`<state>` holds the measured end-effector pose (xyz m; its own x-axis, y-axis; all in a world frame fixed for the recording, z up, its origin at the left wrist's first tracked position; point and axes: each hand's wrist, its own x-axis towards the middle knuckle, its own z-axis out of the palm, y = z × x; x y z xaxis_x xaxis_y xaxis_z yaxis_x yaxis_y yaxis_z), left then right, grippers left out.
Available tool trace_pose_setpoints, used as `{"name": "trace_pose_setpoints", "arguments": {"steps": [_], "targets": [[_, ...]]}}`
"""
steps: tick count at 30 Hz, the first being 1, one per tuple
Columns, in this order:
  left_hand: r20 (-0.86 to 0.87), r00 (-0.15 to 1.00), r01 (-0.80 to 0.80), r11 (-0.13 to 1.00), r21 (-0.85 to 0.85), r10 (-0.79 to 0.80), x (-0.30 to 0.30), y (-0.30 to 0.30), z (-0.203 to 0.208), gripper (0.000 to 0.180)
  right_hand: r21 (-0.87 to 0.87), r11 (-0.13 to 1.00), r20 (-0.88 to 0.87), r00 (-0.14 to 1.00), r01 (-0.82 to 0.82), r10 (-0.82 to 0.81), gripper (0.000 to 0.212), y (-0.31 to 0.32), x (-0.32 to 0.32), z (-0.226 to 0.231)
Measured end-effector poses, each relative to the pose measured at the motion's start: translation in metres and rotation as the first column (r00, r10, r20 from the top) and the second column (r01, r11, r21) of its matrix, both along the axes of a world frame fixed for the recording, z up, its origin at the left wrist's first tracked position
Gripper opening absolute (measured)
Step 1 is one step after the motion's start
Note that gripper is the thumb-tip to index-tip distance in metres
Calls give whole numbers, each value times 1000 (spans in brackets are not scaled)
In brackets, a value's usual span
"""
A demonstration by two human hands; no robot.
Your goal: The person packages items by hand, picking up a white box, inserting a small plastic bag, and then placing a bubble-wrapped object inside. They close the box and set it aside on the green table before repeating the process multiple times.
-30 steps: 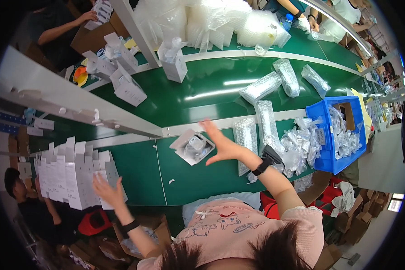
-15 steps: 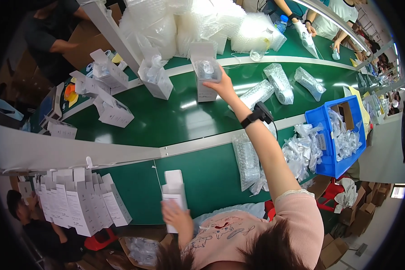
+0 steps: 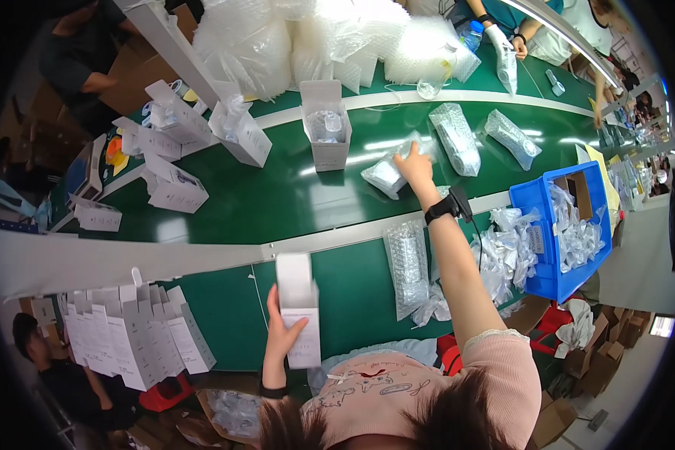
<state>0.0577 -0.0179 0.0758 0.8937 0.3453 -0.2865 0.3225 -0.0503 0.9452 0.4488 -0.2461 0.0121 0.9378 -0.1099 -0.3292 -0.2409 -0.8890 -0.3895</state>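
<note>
My left hand (image 3: 280, 336) is wrapped round an upright white carton (image 3: 304, 334) with its top flap open, over the near green table. Out on the green belt, my right hand (image 3: 416, 166) has its fingers closed over a bubble-wrapped package (image 3: 386, 177), which they partly hide. Left of that hand stands an open white box (image 3: 328, 150) with a clear-wrapped item inside. Two more bubble-wrapped packages, a nearer one (image 3: 456, 139) and a farther one (image 3: 513, 139), lie to its right. Another wrapped package (image 3: 406, 270) rests on the near table beside my right forearm.
Several folded white cartons (image 3: 131, 330) stand at the left. A blue bin (image 3: 536, 199) of small bagged parts is on the right, with loose bags (image 3: 495, 247) beside it. Bubble-wrap bags (image 3: 307, 45) are piled beyond the belt. Filled boxes (image 3: 174, 184) stand far left. Other people work nearby.
My right hand has left the open box on the belt and moved right onto a bubble-wrapped package. My left hand has closed round the carton, which is raised. Boxes on the belt appear slightly farther left.
</note>
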Motion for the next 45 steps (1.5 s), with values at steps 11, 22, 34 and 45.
{"name": "trace_pose_setpoints", "arguments": {"steps": [11,22,34,45], "targets": [[203,948,90,820,565,-245,105,-55,39,78,970,-242,-32,967,-32,-254,75,-19,-118,128],[465,883,-123,923,364,-65,92,-82,-7,75,487,448,781,604,-750,163,58,6,-208,151],[685,712,-40,965,259,-154,97,-96,-3,75,124,361,829,297,-924,474,34,-62,-189,152],[377,925,-161,852,498,-46,68,-71,34,58,-310,939,512,805,-152,299,19,-236,-169,12]]}}
